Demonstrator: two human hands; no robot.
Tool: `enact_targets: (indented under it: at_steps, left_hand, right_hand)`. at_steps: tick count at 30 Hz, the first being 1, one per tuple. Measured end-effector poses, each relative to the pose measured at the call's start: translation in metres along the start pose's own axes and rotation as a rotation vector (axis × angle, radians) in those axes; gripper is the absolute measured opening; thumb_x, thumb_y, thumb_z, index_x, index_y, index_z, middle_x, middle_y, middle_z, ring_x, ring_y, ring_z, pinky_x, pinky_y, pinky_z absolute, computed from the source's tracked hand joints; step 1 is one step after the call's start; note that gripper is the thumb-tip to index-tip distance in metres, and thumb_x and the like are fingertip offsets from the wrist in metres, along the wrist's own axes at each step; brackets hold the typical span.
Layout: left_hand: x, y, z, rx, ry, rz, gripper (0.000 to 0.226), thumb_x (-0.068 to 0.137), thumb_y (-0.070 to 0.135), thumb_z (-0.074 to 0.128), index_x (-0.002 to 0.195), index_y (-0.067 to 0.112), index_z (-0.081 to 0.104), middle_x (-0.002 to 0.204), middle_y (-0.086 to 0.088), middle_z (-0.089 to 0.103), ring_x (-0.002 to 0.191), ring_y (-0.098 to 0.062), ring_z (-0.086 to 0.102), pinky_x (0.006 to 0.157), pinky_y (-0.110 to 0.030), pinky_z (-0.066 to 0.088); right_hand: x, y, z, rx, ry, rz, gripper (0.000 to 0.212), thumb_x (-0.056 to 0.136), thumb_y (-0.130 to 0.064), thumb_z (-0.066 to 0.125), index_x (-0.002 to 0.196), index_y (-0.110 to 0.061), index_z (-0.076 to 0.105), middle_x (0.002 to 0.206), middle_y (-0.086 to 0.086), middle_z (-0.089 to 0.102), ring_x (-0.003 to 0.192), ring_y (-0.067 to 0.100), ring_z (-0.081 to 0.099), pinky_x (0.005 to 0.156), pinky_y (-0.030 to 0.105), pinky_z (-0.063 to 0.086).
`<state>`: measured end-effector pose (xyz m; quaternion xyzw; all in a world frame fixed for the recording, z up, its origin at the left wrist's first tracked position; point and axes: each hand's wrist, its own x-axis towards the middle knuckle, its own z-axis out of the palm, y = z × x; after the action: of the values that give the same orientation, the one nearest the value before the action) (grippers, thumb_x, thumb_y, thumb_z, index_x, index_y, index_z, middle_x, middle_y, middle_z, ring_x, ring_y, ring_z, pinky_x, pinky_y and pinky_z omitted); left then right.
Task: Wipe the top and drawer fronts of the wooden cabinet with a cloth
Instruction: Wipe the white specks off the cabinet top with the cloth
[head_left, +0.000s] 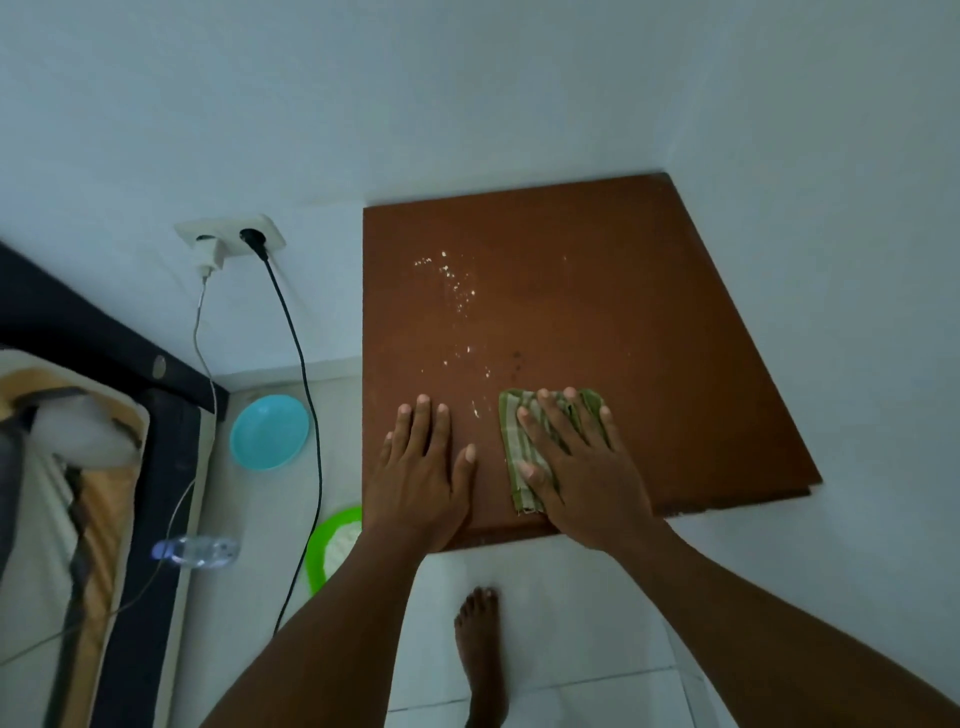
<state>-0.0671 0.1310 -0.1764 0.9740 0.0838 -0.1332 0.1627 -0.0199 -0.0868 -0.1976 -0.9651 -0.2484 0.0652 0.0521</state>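
Left hand (423, 467) lies flat on the cabinet top (649, 322) near its front edge; right hand (579, 470), fingers straight, presses the cloth (511, 444). Crumbs (457, 291) lie beyond it, so wiping seems barely begun.

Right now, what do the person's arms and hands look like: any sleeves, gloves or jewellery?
The left hand and the right hand are bare: no gloves, rings, watch or bracelet. No sleeve shows on either arm up to the picture's edge. Fingernails are short and unpainted.

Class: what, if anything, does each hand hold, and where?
Nothing is gripped: right hand presses flat on the cloth; left hand rests on the cabinet top.
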Motion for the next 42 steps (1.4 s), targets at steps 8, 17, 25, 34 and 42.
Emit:
enact_targets:
  at_steps: [8,17,25,34,42]
  left_hand:
    - [-0.053,0.016,0.016,-0.033,-0.058,-0.008,0.073,0.102,0.061,0.009,0.163,0.022,-0.002,0.170,0.000,-0.015,0.155,-0.019,-0.018,0.124,-0.037,-0.004]
    - [-0.036,0.012,0.002,-0.039,-0.096,-0.010,0.073,0.103,0.060,0.013,0.163,0.020,0.002,0.171,-0.001,-0.011,0.157,-0.021,-0.013,0.126,-0.040,-0.001]
    - [0.051,-0.016,-0.040,-0.024,-0.137,-0.007,0.074,0.102,0.063,0.011,0.163,0.022,-0.003,0.170,0.001,-0.014,0.156,-0.019,-0.017,0.127,-0.039,-0.003]
    - [0.163,-0.054,-0.078,0.006,-0.080,0.050,0.072,0.103,0.064,0.010,0.161,0.026,-0.011,0.167,0.006,-0.022,0.152,-0.014,-0.026,0.128,-0.036,-0.004]
    - [0.179,-0.064,-0.066,0.003,0.022,0.104,0.070,0.105,0.058,0.012,0.161,0.024,-0.013,0.166,0.007,-0.027,0.149,-0.009,-0.033,0.124,-0.031,-0.012]
  right_hand:
    - [-0.077,-0.008,0.018,0.154,0.157,-0.022,0.052,0.102,-0.030,0.033,0.154,-0.023,0.036,0.163,-0.002,0.029,0.153,0.022,0.021,0.121,0.047,0.024]
    - [-0.058,0.002,-0.007,0.256,0.313,-0.066,0.046,0.094,-0.012,0.039,0.134,0.000,0.059,0.134,0.017,0.063,0.128,0.033,0.057,0.101,0.050,0.053]
    - [0.122,-0.001,-0.066,0.296,0.212,-0.002,0.047,0.102,-0.009,0.044,0.149,-0.006,0.042,0.154,0.012,0.044,0.146,0.030,0.036,0.114,0.047,0.039]
    - [0.325,-0.013,-0.082,0.334,0.080,0.000,0.047,0.104,-0.013,0.039,0.149,-0.002,0.039,0.157,0.017,0.037,0.150,0.033,0.026,0.121,0.042,0.021]
    - [0.375,-0.023,-0.050,0.052,-0.019,-0.030,0.055,0.105,-0.043,0.022,0.158,-0.032,0.017,0.168,-0.003,0.011,0.155,0.025,0.000,0.123,0.057,0.003]
